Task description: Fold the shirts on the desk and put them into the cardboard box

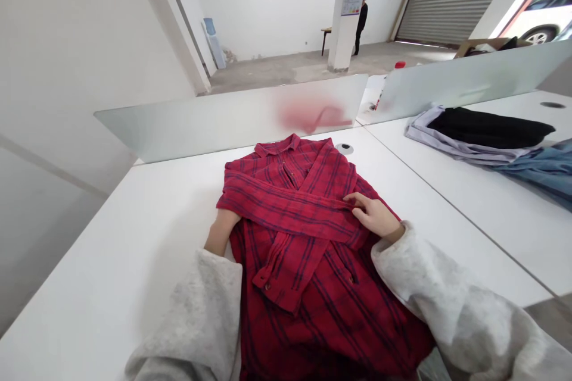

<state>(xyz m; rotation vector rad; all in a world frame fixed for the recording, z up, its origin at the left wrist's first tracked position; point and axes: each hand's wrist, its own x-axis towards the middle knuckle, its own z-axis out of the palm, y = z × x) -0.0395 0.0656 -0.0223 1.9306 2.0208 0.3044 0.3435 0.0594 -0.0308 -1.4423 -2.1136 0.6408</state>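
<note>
A red plaid shirt (286, 214) with dark blue stripes lies front up on the white table, its collar toward the glass divider. Both sleeves are crossed over its front, and the lower edge hangs toward me. My left hand (223, 227) reaches beneath the folded sleeve at the shirt's left side; its fingers are hidden by the cloth. On the other side, my right hand (375, 214) has its thumb and forefinger at the upper edge of the top sleeve, pinching the fabric near its cuff end.
A frosted glass divider (232, 122) runs along the table's back edge. Folded black clothing (489, 126), a lilac garment (417, 131) and blue denim (547, 169) lie on the table at right. Beyond stand a pillar (342, 41), a person in black (361, 24) and a water dispenser (215, 44).
</note>
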